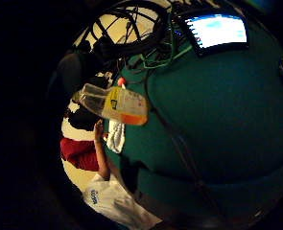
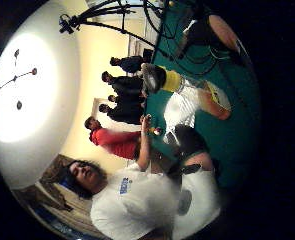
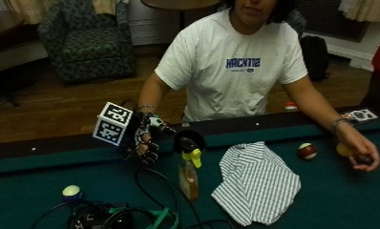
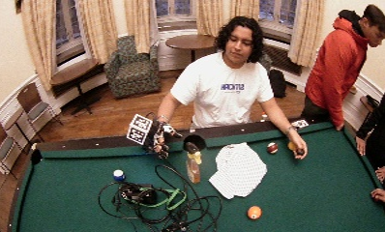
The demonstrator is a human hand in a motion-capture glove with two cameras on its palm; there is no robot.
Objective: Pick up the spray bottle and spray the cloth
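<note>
A spray bottle (image 3: 189,174) stands upright on the green pool table (image 3: 343,200), with a black head, a yellow trigger and orange liquid in its clear body. My gloved right hand (image 3: 142,143) hovers just left of the bottle's head, over the table's rail, fingers loosely curled and holding nothing. A white striped cloth (image 3: 257,183) lies crumpled on the felt right of the bottle. The little finger side palm view shows the bottle (image 1: 114,103) with the cloth (image 1: 115,135) behind it. The bottle (image 2: 187,87) and cloth (image 2: 182,110) also show in the thumb side palm view.
A tangle of black and green cables (image 3: 126,217) lies near the front left, with a white and blue ball (image 3: 71,192) beside it. A red and white ball (image 3: 307,151) and a yellow ball (image 3: 343,149) sit by the person's bare hand (image 3: 362,157). An orange ball (image 4: 254,212) lies further out.
</note>
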